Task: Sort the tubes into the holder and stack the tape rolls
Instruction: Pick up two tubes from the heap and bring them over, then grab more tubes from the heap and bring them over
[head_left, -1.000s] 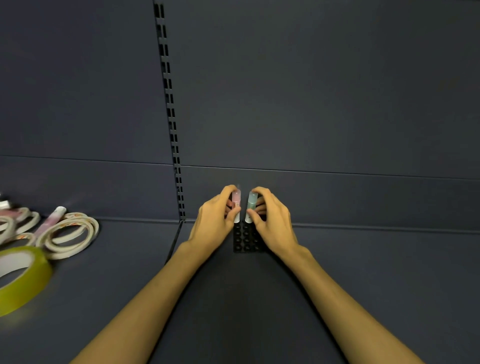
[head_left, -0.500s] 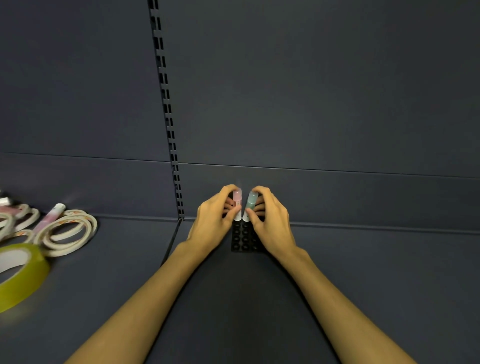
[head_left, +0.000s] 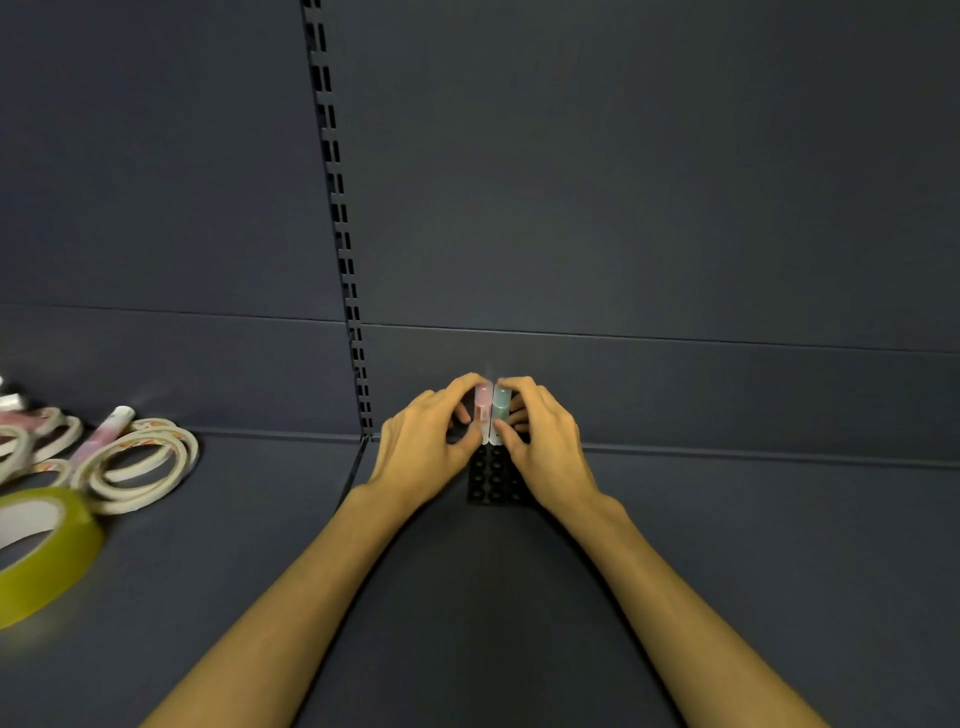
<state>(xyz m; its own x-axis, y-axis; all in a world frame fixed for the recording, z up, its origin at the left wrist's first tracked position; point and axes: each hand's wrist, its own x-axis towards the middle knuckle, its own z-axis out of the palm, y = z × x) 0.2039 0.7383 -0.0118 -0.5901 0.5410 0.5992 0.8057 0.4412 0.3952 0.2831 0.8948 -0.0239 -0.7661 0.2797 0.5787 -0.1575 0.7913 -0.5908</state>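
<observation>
step in hand: seating two tubes side by side at the far end of the holder; judged to be the tube-sorting half of the task, tape stacking not yet begun.
left hand (head_left: 423, 454): centre of frame, thumb and fingers curled round the pink tube (head_left: 483, 410), gripping it upright.
right hand (head_left: 545, 452): just right of centre, fingers and thumb pinching the green tube (head_left: 501, 413), also upright.
tubes: slim cylinders, frosted translucent plastic with rounded caps; the two touch along their sides; lower ends meet the holder's far row, depth of seating cannot be told.
holder (head_left: 493, 480): black block, matte, gridded with round sockets; lies on the shelf (head_left: 727, 545) between the two wrists; near sockets look unfilled.
spare tube (head_left: 104, 434): left of frame, pink body with white cap, lying tilted across the tape rolls.
white tape rolls (head_left: 137, 465): left of frame, thin flat rings, papery off-white, scattered and overlapping, not stacked.
yellow tape roll (head_left: 44, 551): lower left, wide glossy band on a white core, partly cut by the frame edge.
shelf: dark grey, smooth matte metal; slotted upright (head_left: 340, 223) runs up the back panel.
next move, as judgement: press both tubes straight down until firm, let go, then reach left for the spare tube; care needed not to tip the light holder.
</observation>
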